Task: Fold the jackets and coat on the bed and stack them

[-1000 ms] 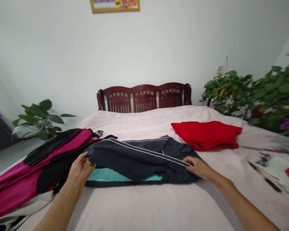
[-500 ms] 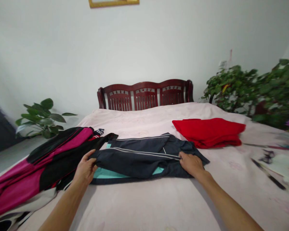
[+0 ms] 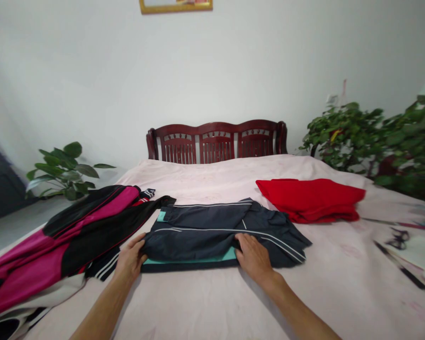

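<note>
Both hands have slid inward: my left hand (image 3: 129, 259) and right hand (image 3: 253, 257) rest open on the folded navy tracksuit garment (image 3: 198, 241), its right end still loose.

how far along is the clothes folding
Roughly partway. Done: the red garment lies folded in a stack. In hand: the navy garment with white piping lies folded over, teal lining showing along its near edge, with the left hand and right hand on it. Left: the magenta-and-black garment lies spread out, not folded.
</note>
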Demonstrator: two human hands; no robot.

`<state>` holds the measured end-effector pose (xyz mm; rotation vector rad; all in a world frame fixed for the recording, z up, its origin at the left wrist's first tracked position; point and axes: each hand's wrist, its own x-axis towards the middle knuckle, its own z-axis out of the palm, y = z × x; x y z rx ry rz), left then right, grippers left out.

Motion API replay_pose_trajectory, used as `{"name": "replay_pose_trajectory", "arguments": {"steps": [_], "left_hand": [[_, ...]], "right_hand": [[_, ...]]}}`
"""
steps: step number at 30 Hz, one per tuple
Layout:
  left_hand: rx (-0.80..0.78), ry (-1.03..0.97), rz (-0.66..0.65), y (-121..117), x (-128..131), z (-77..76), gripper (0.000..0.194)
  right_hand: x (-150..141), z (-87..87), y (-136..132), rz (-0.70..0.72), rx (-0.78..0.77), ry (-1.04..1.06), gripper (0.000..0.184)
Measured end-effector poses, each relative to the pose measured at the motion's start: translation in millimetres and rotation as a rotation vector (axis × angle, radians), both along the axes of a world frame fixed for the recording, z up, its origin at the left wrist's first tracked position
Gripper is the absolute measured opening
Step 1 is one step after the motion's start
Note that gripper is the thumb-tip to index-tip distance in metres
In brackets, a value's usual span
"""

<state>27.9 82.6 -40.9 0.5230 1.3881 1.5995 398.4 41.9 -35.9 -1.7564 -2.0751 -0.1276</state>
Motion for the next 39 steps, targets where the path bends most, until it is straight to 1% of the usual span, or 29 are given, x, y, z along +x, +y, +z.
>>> {"name": "replay_pose_trajectory", "arguments": {"steps": [2,4,6,7,9,11,13,14,16,17,18,19,20,21,22,23,24,26,27,29,31,32,35,37,39], "left_hand": [[0.007,0.005,0.007,2,-2,-5.4,0.044],[0.004,0.022,0.024,3,-3,-11.1,0.046],[-0.003,0.05,0.05,4,-5,-16.5,0.048],[-0.004,0.076,0.06,4,-6,-18.9,0.049],[-0.003,0.179,0.065,5,-10,-22.4,0.05],[-0.003,0.402,0.061,4,-15,-23.0,0.046],[0.005,0.748,0.07,1,-18,-20.2,0.04],[0.024,0.948,0.087,-2,-17,-17.6,0.039],[0.111,1.314,0.147,-12,-9,-10.8,0.037],[0.184,1.451,0.168,-19,-1,-7.0,0.037],[0.276,1.547,0.16,-26,10,-3.2,0.035],[0.377,1.608,0.109,-35,24,0.6,0.033],[0.479,1.642,0.011,-43,41,4.1,0.031],[0.574,1.66,-0.126,-51,60,7.4,0.029],[0.648,1.67,-0.272,-59,81,10.3,0.028],[0.685,1.688,-0.409,-65,102,12.8,0.03],[0.696,1.704,-0.505,-70,124,14.9,0.034],[0.663,1.741,-0.626,-75,164,17.9,0.047],[0.626,1.769,-0.664,-75,181,18.7,0.049],[0.519,1.81,-0.727,-71,206,18.4,0.043],[0.453,1.781,-0.778,-68,217,15.4,0.04],[0.457,1.741,-0.801,-67,219,12.7,0.04],[0.555,1.609,-0.882,-69,215,1.4,0.048],[0.586,1.559,-0.922,-72,212,-6.2,0.055],[0.585,1.513,-0.942,-74,210,-10.7,0.058]], "right_hand": [[4,0.0,2,0.011,0.026,0.05,0.032],[11,-0.2,-1,0.073,0.103,0.132,0.031],[18,-2.6,-10,0.151,0.175,0.209,0.028],[20,-4.6,-16,0.188,0.183,0.224,0.027],[23,-8.5,-27,0.243,0.121,0.208,0.026],[24,-9.8,-35,0.25,-0.012,0.186,0.025],[28,-6.7,-35,0.24,-0.144,0.217,0.025],[31,-3.7,-32,0.234,-0.18,0.258,0.024],[41,3.6,-24,0.177,-0.183,0.36,0.023],[48,7.2,-19,0.108,-0.157,0.397,0.024],[56,10.2,-14,0.018,-0.121,0.404,0.027],[63,12.5,-10,-0.075,-0.087,0.373,0.03],[70,14.2,-6,-0.154,-0.064,0.31,0.033],[76,15.1,-3,-0.201,-0.053,0.226,0.035],[81,15.5,-1,-0.215,-0.055,0.137,0.037],[84,15.6,0,-0.206,-0.065,0.056,0.038],[85,15.5,2,-0.187,-0.08,-0.009,0.037],[85,15.2,4,-0.158,-0.111,-0.095,0.033],[84,15.1,5,-0.151,-0.123,-0.124,0.03],[84,15.0,11,-0.157,-0.141,-0.148,0.023],[85,14.1,18,-0.181,-0.15,-0.093,0.021],[86,12.9,23,-0.197,-0.152,-0.048,0.023],[90,5.3,35,-0.238,-0.164,0.054,0.026],[90,-2.5,41,-0.244,-0.177,0.053,0.027],[88,-9.3,43,-0.238,-0.179,0.035,0.028]]}}
